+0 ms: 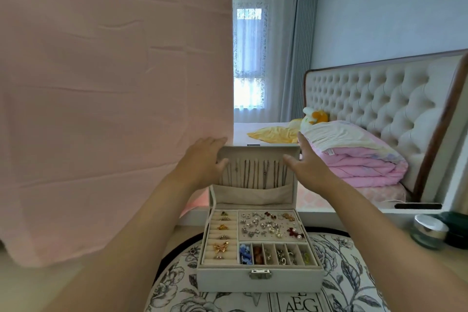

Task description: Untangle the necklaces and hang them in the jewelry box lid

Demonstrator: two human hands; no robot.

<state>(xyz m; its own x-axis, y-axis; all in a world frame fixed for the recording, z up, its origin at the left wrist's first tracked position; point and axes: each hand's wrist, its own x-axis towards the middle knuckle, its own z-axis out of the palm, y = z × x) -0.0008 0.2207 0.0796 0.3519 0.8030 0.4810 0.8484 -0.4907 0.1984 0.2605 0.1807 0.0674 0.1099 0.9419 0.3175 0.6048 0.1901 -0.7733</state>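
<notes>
Black-and-white floral fabric covers the round cushion (342,261) nearest the camera. The pale jewelry box (228,278) stands open on it, its metal latch (260,274) at six o'clock. Inside the box, rings (220,235) sit in padded rolls at nine o'clock and earrings (268,225) are spread over a flat tray at one o'clock. A row of small compartments (277,257) lies at five o'clock.

The lid (255,151) rises upright from the box's twelve o'clock edge. The necklaces (264,175) hang in it as separate straight strands, and their lower ends drop behind a fabric pocket (253,195).

The left hand (202,157) is at the lid's ten o'clock corner. Its grip is closed on the lid, with the fingers behind the top edge and the thumb curled across the front. The right hand (309,164) is at the lid's two o'clock corner, and its grip is spread wide. Its straight fingers lie along the side edge and its thumb reaches in front of the lid.

A silver-lidded jar (429,232) stands at three o'clock from the box. Farther off, a folded pink quilt (359,157) lies on the bed against a tufted headboard (379,99). A pink cloth (114,96) hangs at ten o'clock, and a curtained window (249,58) is at twelve.
</notes>
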